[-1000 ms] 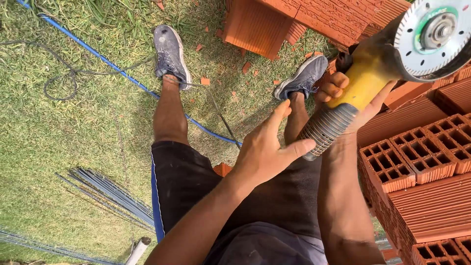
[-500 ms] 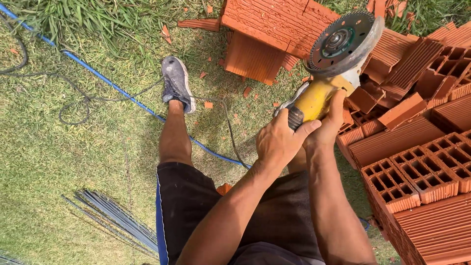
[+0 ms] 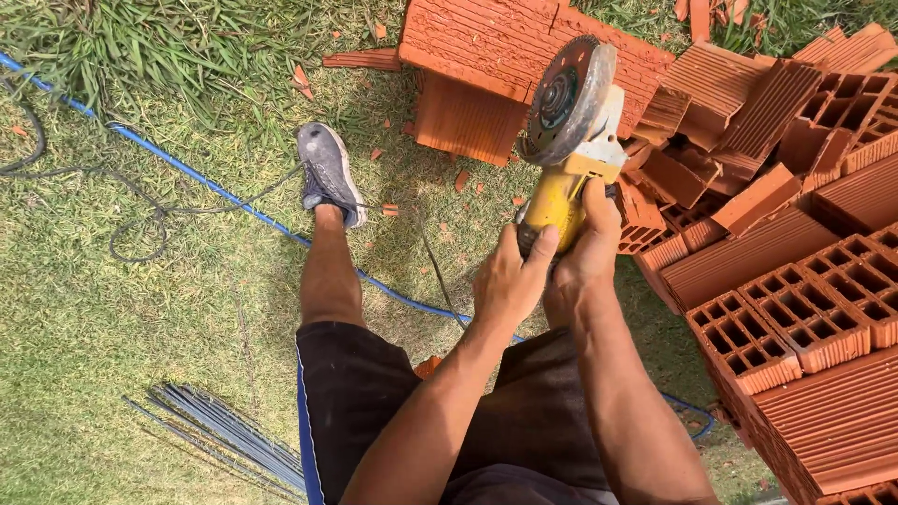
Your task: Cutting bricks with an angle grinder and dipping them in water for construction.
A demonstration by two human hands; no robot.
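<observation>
I hold a yellow angle grinder point(image 3: 561, 192) with both hands, its round cutting disc point(image 3: 566, 98) pointing away from me. My left hand point(image 3: 510, 281) wraps the rear of the body from the left. My right hand point(image 3: 585, 248) grips the same body from the right, thumb along the top. The disc hangs above a large red hollow clay block point(image 3: 486, 65) lying on the grass. My left foot in a grey shoe point(image 3: 327, 173) stands to the left of it.
A stack of red hollow bricks point(image 3: 804, 309) and broken pieces point(image 3: 692, 168) fills the right side. A blue cable point(image 3: 215, 192) and a dark cord point(image 3: 140, 210) cross the grass. A bundle of thin steel rods point(image 3: 220, 435) lies at lower left.
The grinder has come down and away from the camera, from the upper right toward the block. My left hand, open on the handle end before, has closed around the body.
</observation>
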